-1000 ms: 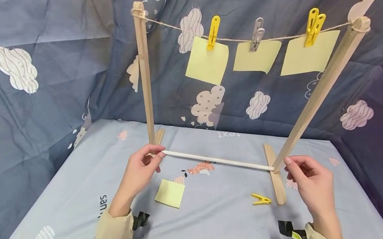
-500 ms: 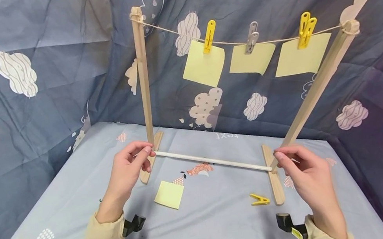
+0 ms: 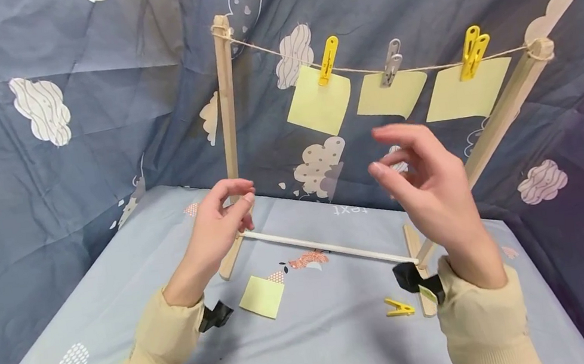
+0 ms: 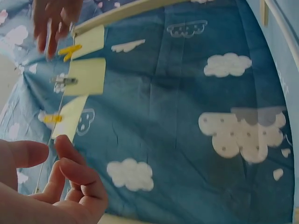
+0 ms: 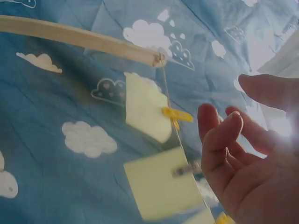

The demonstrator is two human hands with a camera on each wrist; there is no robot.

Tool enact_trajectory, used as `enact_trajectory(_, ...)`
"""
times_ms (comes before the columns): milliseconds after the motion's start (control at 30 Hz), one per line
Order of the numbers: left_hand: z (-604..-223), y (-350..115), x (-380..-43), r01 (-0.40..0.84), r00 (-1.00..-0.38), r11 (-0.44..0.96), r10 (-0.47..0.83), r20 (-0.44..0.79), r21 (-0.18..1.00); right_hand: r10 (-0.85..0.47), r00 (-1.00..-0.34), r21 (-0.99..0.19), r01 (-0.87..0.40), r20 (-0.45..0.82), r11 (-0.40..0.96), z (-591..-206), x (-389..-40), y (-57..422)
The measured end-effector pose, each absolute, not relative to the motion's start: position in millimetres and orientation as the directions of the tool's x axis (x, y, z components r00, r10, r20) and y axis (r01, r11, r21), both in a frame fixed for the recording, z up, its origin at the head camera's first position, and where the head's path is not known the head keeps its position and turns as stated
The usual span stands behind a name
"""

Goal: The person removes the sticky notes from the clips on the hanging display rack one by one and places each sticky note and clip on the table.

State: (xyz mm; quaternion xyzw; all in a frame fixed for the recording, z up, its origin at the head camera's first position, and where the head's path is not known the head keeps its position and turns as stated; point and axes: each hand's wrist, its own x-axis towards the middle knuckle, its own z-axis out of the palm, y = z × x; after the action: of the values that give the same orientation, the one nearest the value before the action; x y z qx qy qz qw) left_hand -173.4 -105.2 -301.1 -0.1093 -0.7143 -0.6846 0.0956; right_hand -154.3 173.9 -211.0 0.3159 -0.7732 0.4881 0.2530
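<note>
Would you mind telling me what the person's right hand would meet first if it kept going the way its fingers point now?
Probably the middle yellow note under the grey peg on the string. The right hand is raised, empty, fingers aimed up and to the left in the head view. Depth is unclear, so it may pass just in front.

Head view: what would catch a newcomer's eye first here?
A small wooden rack stands on the cloud-print cloth, its string strung with three yellow notes held by pegs. In front, the right hand is raised, open and empty, while the left hand sits by the white rod at the rack's foot.
</note>
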Motion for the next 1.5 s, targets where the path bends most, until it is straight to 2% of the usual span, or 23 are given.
enact_trajectory(267,-268.8,-77.4,-195.6,0.225,-0.967,-0.105,0.101,0.236,0.969,-0.152,-0.744,-0.633,-0.642,0.651,0.432,-173.3,-181.9,138.6)
enact_trajectory(633,-253.0,-52.2,-229.2,0.006,-0.978,-0.344,0.195,0.078,0.939,-0.131,-0.811,-0.68,-0.556,0.571,0.478,-155.6,-210.2,112.8)
enact_trajectory(800,-245.9,-40.4,-238.1,-0.045,-0.97,-0.409,0.236,0.058,0.912,-0.101,-0.851,-0.77,-0.512,0.516,0.38,-146.0,-218.0,110.1)
enact_trajectory(933,-240.1,-31.4,-242.4,-0.043,-0.964,-0.442,0.255,0.08,0.896,-0.1,-0.881,-0.836,-0.47,0.462,0.283,-139.4,-222.5,108.4)
enact_trajectory(1167,-233.1,-22.4,-243.8,-0.021,-0.96,-0.508,0.251,0.124,0.861,-0.133,-0.896,-0.87,-0.444,0.424,0.215,-132.8,-226.1,104.0)
enact_trajectory(1500,-234.7,-20.5,-245.6,0.133,-0.976,-0.482,0.09,0.2,0.866,-0.127,-0.884,-0.864,-0.467,0.45,0.188,-129.5,-227.7,100.2)
